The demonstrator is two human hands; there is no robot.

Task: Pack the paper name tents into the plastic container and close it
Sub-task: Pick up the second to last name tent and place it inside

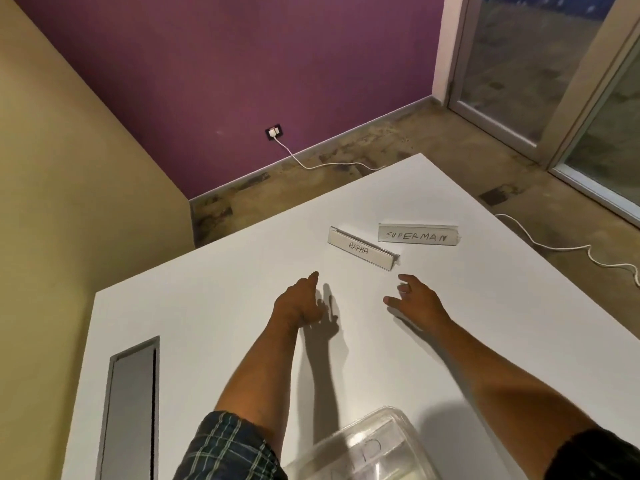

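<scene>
On the white desk [214, 306], seen from the head camera, we reach both bare hands out toward two name tents that stand at the far side, neither yet touched. The left hand [298, 303] hovers just above the surface with fingers extended and loosely spread, holding nothing; the right hand [415, 299] has its fingers parted and gently curved, also holding nothing. The "ALPHA" tent [360, 249] sits just beyond our fingertips, angled; the "SUPERMAN" tent [417, 233] stands just beside it to the far right, close but, as far as we can tell, apart. Both are long, low folded strips of pale paper with handwritten letters, and they seem to sit in glossy clear sleeves. The plastic container [367, 445] lies at the near edge between our forearms, transparent, round-cornered and faintly ribbed; whether it is open or holds anything we cannot tell through the blur. We judge the packing barely begun: both visible tents are left to pick up, then the closing. A grey recessed panel [133, 407] runs along the desk's near left.
</scene>
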